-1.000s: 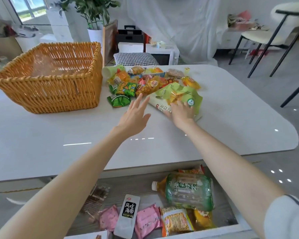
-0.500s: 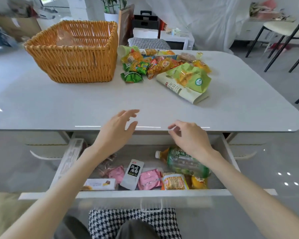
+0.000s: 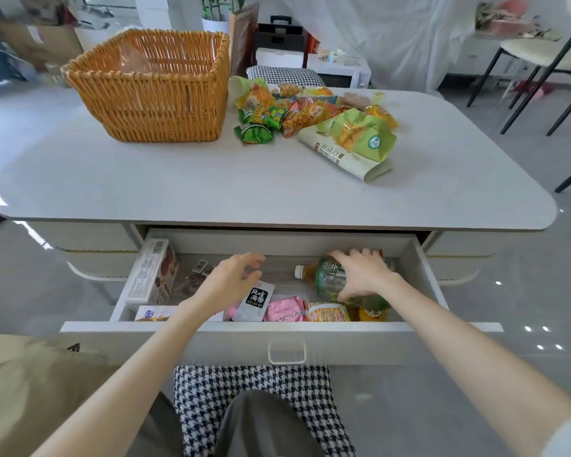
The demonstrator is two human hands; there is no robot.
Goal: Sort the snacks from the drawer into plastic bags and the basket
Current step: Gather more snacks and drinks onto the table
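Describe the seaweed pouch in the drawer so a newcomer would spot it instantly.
Look in the open drawer under the white table. Near its front edge, just right of the left hand, lies a flat silver pouch. Its black label with white characters sets it apart from the pink packets beside it.

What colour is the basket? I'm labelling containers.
Orange-tan woven wicker basket, clearest in the head view.

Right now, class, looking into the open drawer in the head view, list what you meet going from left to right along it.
Biscuit box → left hand → white seaweed pouch → pink packet → tea bottle under the right hand.
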